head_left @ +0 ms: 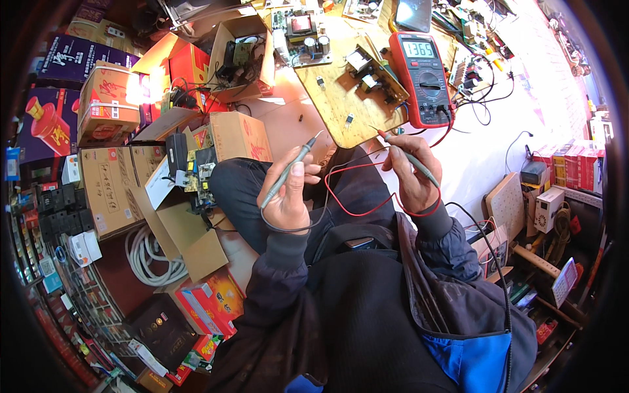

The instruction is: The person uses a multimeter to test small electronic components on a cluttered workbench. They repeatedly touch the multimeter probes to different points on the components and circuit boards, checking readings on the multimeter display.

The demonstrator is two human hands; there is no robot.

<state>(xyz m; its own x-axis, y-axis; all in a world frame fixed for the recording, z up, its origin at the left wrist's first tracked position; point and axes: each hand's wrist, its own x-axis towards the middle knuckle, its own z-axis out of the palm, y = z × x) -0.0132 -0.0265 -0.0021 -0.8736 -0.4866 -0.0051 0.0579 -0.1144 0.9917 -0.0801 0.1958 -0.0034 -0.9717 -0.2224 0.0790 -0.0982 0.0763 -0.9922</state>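
My left hand (288, 190) is closed around a grey-green test probe (286, 175), its bare metal tip pointing up and away from me. A second test probe (422, 169), with a red lead (357, 213), is gripped in my right hand (411, 171); its tip points left, close to the wooden board's near edge. Both tips look apart from any part. On the wooden board (327, 111) lie a small three-legged transistor (350, 120) and another transistor (320, 83) farther off. The red multimeter (422, 78) beside them has a lit display and leads plugged in.
Circuit boards (303, 39) and a heatsink assembly (377, 75) stand on the wooden board. A phone (413, 14) lies behind the multimeter. To the left are cardboard boxes (240, 136) and a coiled white hose (151, 259). Tangled wires (488, 85) lie to the right.
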